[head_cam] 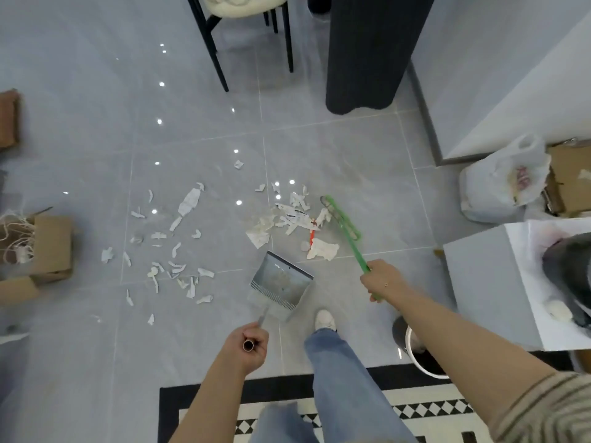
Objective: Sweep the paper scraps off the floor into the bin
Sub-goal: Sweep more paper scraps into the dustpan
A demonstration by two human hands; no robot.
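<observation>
A: Which step?
B: Gathering. The dustpan (281,282) sits on the floor (80,91), left hand (251,342) clenched on its handle; right hand (382,279) wraps the green broom (343,223).
A: Next?
B: Likely pushing scraps (287,219) panward.
A: Counts?
B: 2 scrap clusters, dozens of pieces; 1 bin (419,353) by the right arm.

Looks like a home, probably a dining area: glossy grey tiled floor (335,155), black-legged chair (243,27) with cream cushion, dark fluted table pedestal (371,52), black-and-white patterned rug (415,407). Open cardboard boxes (48,247) and a plastic bag (505,183) along the edges.
</observation>
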